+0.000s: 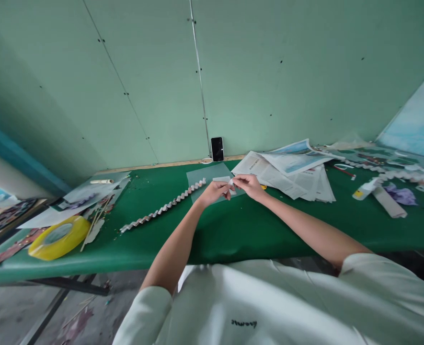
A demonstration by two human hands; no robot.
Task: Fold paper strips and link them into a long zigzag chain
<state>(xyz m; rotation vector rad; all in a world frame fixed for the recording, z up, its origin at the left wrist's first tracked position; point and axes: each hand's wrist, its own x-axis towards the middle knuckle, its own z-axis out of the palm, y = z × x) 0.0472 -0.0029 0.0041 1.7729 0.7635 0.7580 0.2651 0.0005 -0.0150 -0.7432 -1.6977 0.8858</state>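
My left hand (215,191) and my right hand (249,185) meet over the middle of the table, both with fingers pinched together. Between their fingertips is a small strip of white paper (231,182), partly covered by the fingers. Beneath the hands lies a translucent sheet (197,178) with white paper on it. A zigzag chain of folded paper (166,207) runs from the sheet down to the left, its upper end close to my left hand. To the right of my right hand is a pile of newspaper sheets (269,173).
A roll of yellow tape (59,237) and thin sticks (96,223) lie at the left. A phone (217,149) leans against the green wall. On the right are a glue bottle (364,189), a purple crumpled piece (400,193) and another folded-paper chain (368,167).
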